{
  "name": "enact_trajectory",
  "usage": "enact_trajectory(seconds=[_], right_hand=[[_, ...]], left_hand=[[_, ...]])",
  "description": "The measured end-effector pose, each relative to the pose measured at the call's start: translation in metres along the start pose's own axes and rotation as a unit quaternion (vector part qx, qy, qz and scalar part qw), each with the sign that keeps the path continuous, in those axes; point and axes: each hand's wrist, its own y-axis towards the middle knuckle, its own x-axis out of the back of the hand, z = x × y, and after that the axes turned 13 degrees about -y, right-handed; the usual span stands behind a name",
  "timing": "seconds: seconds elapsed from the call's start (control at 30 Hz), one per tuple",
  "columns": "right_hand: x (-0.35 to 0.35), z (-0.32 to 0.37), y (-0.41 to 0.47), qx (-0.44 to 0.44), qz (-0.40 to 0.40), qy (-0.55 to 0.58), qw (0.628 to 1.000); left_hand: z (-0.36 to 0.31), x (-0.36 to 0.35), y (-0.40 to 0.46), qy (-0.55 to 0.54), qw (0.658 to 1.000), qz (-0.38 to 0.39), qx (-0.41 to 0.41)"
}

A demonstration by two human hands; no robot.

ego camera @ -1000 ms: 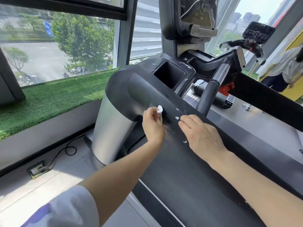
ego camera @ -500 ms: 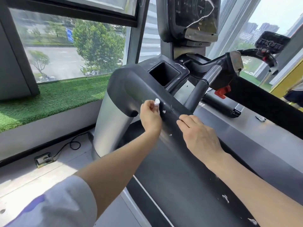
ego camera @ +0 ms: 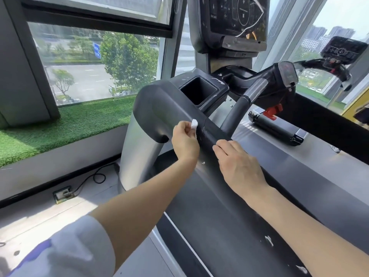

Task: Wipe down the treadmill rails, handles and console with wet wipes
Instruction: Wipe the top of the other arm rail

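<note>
My left hand [ego camera: 184,141] pinches a small balled white wet wipe [ego camera: 194,123] against the top of the treadmill's wide black left rail [ego camera: 159,104], just below the square cup holder [ego camera: 198,90]. Just to the right, my right hand [ego camera: 237,166] rests on the same rail with its fingers curved over it, holding nothing. White wipe crumbs [ego camera: 268,240] lie along the rail nearer to me. The console [ego camera: 237,19] stands above, its screen dusty and scratched. A grey and black handle [ego camera: 245,102] slants up behind my hands.
A silver upright post [ego camera: 137,148] carries the rail. A red safety clip [ego camera: 272,111] hangs under the centre handle. Green artificial turf [ego camera: 65,126] covers the window ledge at left. A floor socket [ego camera: 62,194] with a black cable sits below. Another machine's console [ego camera: 345,49] shows at far right.
My left hand has worked the wipe up the rail toward the cup holder. My right hand has followed along the rail. The view has tilted up, showing more of the console.
</note>
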Motion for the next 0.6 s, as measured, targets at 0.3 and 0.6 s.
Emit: enact_trajectory(seconds=[0.3, 0.6], right_hand=[[-0.001, -0.001, 0.002, -0.003, -0.011, -0.001, 1.000], [-0.004, 0.000, 0.001, -0.007, -0.028, 0.005, 1.000]], left_hand=[[-0.009, -0.006, 0.021, -0.017, 1.000, -0.023, 0.008], [-0.006, -0.001, 0.012, 0.021, 1.000, 0.024, -0.002]])
